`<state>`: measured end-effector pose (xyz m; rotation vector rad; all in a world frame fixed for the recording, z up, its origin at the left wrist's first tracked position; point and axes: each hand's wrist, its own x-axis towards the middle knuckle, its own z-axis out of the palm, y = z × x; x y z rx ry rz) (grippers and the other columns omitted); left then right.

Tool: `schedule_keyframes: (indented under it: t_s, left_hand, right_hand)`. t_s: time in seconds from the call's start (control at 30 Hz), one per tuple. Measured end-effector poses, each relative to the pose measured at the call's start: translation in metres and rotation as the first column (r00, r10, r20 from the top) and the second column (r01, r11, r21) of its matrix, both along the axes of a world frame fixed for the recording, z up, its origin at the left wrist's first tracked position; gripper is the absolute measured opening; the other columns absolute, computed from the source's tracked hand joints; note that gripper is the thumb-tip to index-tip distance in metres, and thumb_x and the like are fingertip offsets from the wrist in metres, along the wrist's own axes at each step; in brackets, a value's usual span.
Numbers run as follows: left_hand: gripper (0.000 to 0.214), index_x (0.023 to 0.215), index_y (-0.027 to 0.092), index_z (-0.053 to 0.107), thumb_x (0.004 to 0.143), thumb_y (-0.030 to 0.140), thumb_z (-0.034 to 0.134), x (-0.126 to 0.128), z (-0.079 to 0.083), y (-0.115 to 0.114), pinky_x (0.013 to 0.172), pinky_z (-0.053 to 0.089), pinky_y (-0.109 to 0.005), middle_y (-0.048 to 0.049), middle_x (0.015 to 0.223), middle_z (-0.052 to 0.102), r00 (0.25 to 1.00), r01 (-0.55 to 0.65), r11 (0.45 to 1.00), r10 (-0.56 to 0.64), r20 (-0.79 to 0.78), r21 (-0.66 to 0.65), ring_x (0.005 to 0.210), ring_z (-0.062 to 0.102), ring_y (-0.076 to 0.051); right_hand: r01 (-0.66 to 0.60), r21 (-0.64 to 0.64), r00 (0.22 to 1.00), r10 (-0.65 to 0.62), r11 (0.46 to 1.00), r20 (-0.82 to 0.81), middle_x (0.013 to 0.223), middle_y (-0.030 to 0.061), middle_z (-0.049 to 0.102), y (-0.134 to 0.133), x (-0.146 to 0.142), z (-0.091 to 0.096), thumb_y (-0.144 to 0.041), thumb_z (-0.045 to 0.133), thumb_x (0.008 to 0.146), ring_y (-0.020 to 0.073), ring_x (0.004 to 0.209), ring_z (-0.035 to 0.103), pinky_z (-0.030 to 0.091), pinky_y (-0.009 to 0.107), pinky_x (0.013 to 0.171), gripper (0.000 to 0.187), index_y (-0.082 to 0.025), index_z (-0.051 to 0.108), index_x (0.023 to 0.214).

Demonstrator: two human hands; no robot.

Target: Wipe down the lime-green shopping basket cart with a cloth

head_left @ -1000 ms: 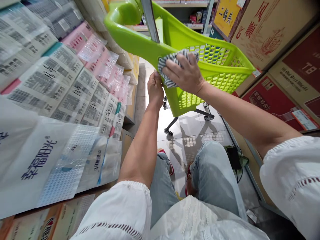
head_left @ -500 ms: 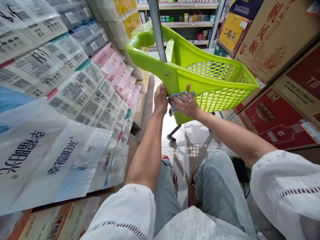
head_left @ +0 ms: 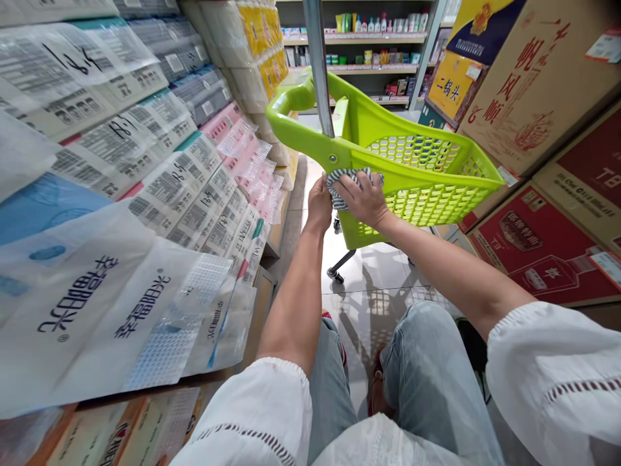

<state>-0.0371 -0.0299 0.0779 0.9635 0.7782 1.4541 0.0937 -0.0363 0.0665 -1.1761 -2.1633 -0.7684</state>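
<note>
A lime-green plastic shopping cart (head_left: 412,158) with mesh sides stands in front of me, a metal pole (head_left: 319,71) rising at its handle end. My right hand (head_left: 363,199) presses a striped grey-and-white cloth (head_left: 338,188) against the cart's side, fingers bent over it. My left hand (head_left: 320,206) is closed at the cart's near edge, just left of the cloth. Its fingertips are turned away, so whether it grips the edge or part of the cloth is hidden.
Stacked packs of tissue (head_left: 174,188) and white plastic packaging (head_left: 97,304) line the left. Red cartons (head_left: 538,246) and a brown carton (head_left: 524,90) rise close on the right. Shelves of bottles (head_left: 369,39) stand behind the cart. A caster (head_left: 334,276) rests on the tiled floor (head_left: 388,272).
The right hand and cloth have shifted slightly on the cart's side, and the cloth now shows more above the fingers. The whole view has tilted, so the cart appears lower and further right.
</note>
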Motion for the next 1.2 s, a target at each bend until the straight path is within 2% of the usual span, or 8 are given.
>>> schedule_keyframes:
  t_s: [0.13, 0.27, 0.4, 0.57, 0.73, 0.93, 1.07, 1.2]
  left_hand:
    - [0.031, 0.097, 0.019, 0.066, 0.087, 0.047, 0.058, -0.001, -0.003, 0.003, 0.076, 0.051, -0.022, -0.0028, 0.088, 0.069, 0.999, 0.033, 0.997, -0.032, -0.022, 0.076, 0.088, 0.064, -0.013]
    - [0.034, 0.094, 0.018, 0.066, 0.083, 0.050, 0.061, 0.000, -0.007, 0.002, 0.074, 0.049, -0.021, -0.0027, 0.086, 0.070, 1.000, 0.007, 0.998, -0.007, -0.008, 0.054, 0.086, 0.063, -0.013]
    - [0.036, 0.090, 0.018, 0.065, 0.081, 0.053, 0.061, 0.003, -0.019, -0.003, 0.070, 0.048, -0.021, -0.0023, 0.082, 0.068, 1.000, -0.027, 1.000, 0.027, -0.015, -0.001, 0.084, 0.063, -0.014]
    - [0.034, 0.084, 0.020, 0.064, 0.087, 0.052, 0.053, 0.010, -0.039, -0.003, 0.069, 0.049, -0.025, -0.0016, 0.073, 0.066, 1.000, 0.014, 0.995, -0.015, -0.011, -0.094, 0.080, 0.063, -0.016]
    - [0.017, 0.093, 0.018, 0.065, 0.090, 0.032, 0.056, 0.010, -0.048, 0.010, 0.075, 0.050, -0.022, -0.0010, 0.079, 0.068, 0.992, 0.074, 0.993, -0.064, 0.111, -0.089, 0.079, 0.064, -0.011]
    - [0.016, 0.092, 0.016, 0.064, 0.089, 0.031, 0.058, 0.003, -0.052, 0.023, 0.079, 0.050, -0.021, -0.0015, 0.081, 0.069, 0.981, 0.102, 0.989, -0.081, 0.179, -0.110, 0.081, 0.065, -0.010]
    - [0.016, 0.090, 0.016, 0.064, 0.089, 0.031, 0.059, 0.002, -0.053, 0.025, 0.079, 0.050, -0.022, -0.0019, 0.080, 0.069, 0.979, 0.102, 0.989, -0.080, 0.189, -0.110, 0.080, 0.065, -0.010]
    - [0.018, 0.091, 0.016, 0.064, 0.091, 0.032, 0.056, 0.001, -0.056, 0.026, 0.078, 0.049, -0.021, -0.0011, 0.078, 0.068, 0.982, 0.115, 0.992, -0.106, 0.158, -0.047, 0.079, 0.062, -0.009]
  right_hand:
    - [0.010, -0.092, 0.998, -0.004, 0.996, 0.066, 0.127, 0.0104, 0.059, -0.009, 0.005, -0.025, -0.025, 0.034, 0.094, 0.0265, 0.107, 0.051, 0.036, 0.050, 0.092, 0.041, -0.029, 0.054, 0.130]
    - [-0.068, -0.179, 0.978, 0.101, 0.982, 0.182, 0.129, 0.0093, 0.059, -0.019, 0.015, -0.030, -0.024, 0.034, 0.094, 0.0265, 0.105, 0.051, 0.038, 0.046, 0.086, 0.041, -0.029, 0.055, 0.129]
    - [-0.097, -0.177, 0.976, 0.128, 0.980, 0.177, 0.126, 0.0086, 0.060, -0.020, 0.021, -0.003, -0.025, 0.032, 0.095, 0.0253, 0.104, 0.052, 0.035, 0.045, 0.089, 0.040, -0.029, 0.057, 0.126]
    - [-0.029, -0.046, 0.999, 0.028, 0.999, -0.017, 0.124, 0.0119, 0.060, -0.005, 0.010, 0.030, -0.031, 0.030, 0.096, 0.0274, 0.110, 0.050, 0.033, 0.048, 0.092, 0.041, -0.026, 0.056, 0.127]
    - [-0.008, -0.051, 1.000, 0.007, 0.999, -0.015, 0.127, 0.0125, 0.058, 0.010, 0.002, -0.005, -0.027, 0.031, 0.096, 0.0279, 0.109, 0.050, 0.034, 0.049, 0.091, 0.041, -0.026, 0.055, 0.129]
    - [-0.002, -0.145, 0.999, 0.008, 0.989, 0.042, 0.129, 0.0132, 0.058, 0.011, 0.001, -0.049, -0.019, 0.034, 0.093, 0.0274, 0.107, 0.051, 0.037, 0.046, 0.085, 0.043, -0.025, 0.056, 0.129]
    - [-0.016, -0.163, 0.995, 0.032, 0.987, 0.095, 0.135, 0.0137, 0.054, 0.010, 0.002, -0.044, -0.019, 0.032, 0.094, 0.0288, 0.109, 0.049, 0.035, 0.047, 0.085, 0.044, -0.024, 0.052, 0.132]
    - [-0.072, -0.145, 0.978, 0.099, 0.987, 0.183, 0.134, 0.0121, 0.054, 0.011, 0.008, -0.018, -0.022, 0.029, 0.096, 0.0278, 0.109, 0.049, 0.034, 0.047, 0.089, 0.043, -0.024, 0.050, 0.134]
